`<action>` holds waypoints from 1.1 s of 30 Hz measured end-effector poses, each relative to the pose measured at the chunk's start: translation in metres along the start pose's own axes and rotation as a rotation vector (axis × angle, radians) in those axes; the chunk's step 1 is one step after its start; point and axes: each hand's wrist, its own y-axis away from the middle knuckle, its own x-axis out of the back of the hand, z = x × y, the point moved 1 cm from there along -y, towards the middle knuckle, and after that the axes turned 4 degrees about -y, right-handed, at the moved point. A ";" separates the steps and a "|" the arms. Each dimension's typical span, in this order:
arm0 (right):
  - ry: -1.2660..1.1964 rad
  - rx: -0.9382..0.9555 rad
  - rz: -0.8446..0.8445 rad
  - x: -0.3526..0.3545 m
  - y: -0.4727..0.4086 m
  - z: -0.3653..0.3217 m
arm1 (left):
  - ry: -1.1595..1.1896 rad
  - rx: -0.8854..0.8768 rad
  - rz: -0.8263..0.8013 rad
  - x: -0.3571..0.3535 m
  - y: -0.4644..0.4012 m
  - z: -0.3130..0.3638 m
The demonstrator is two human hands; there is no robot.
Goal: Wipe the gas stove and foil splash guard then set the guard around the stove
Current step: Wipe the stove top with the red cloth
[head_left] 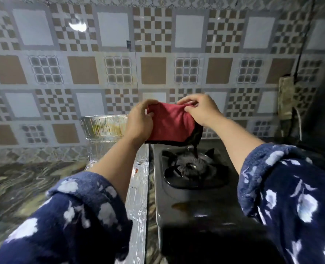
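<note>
A red cloth (167, 124) with a dark edge is being held up in the air by both hands, just above the back of the black gas stove (196, 187). The cloth's upper left corner is being pinched by the left hand (138, 121), the fingers (148, 103) curled tight over the fabric. The upper right corner is being gripped by the right hand (199, 109), the fingers (188, 101) pressed together on the bunched edge. The cloth is being stretched between the two hands, its lower part hanging down, a dark corner dangling close over the burner (190, 164); whether it is touching the burner cannot be told.

The stove is seen sitting on the marbled tabletop (24, 187), against the patterned tile wall (119, 54). The foil splash guard (137, 197) is being seen standing just beside the stove's left edge, running from front to back, with a further panel (104, 126) leaning up at the wall behind the left hand; yellowish streaks are showing on that panel. A brownish smear (180, 205) is being caught by the light on the stove's front surface.

Both forearms are being shown bare, with dark blue sleeves (77, 216) bearing pale flowers pushed back toward the elbows
</note>
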 end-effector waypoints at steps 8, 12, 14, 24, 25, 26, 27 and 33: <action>-0.036 -0.215 -0.242 0.012 0.107 0.051 | -0.028 0.234 -0.223 -0.017 0.124 0.015; 0.042 -0.313 -0.280 -0.010 0.141 0.086 | -0.085 0.333 -0.364 -0.028 0.165 0.000; 0.158 -0.252 -0.277 -0.021 0.153 0.102 | -0.112 0.329 -0.402 -0.032 0.173 -0.010; 0.331 0.259 -0.565 -0.077 0.190 0.095 | -0.247 0.223 -0.551 -0.023 0.198 -0.048; 0.365 0.251 -0.563 -0.078 0.193 0.097 | -0.249 0.215 -0.554 -0.023 0.199 -0.050; 0.400 0.242 -0.560 -0.078 0.196 0.099 | -0.254 0.205 -0.548 -0.023 0.200 -0.051; 0.428 0.228 -0.553 -0.076 0.199 0.100 | -0.264 0.195 -0.540 -0.023 0.200 -0.052; 0.566 0.090 -0.480 -0.081 0.208 0.090 | -0.318 0.144 -0.540 -0.022 0.200 -0.053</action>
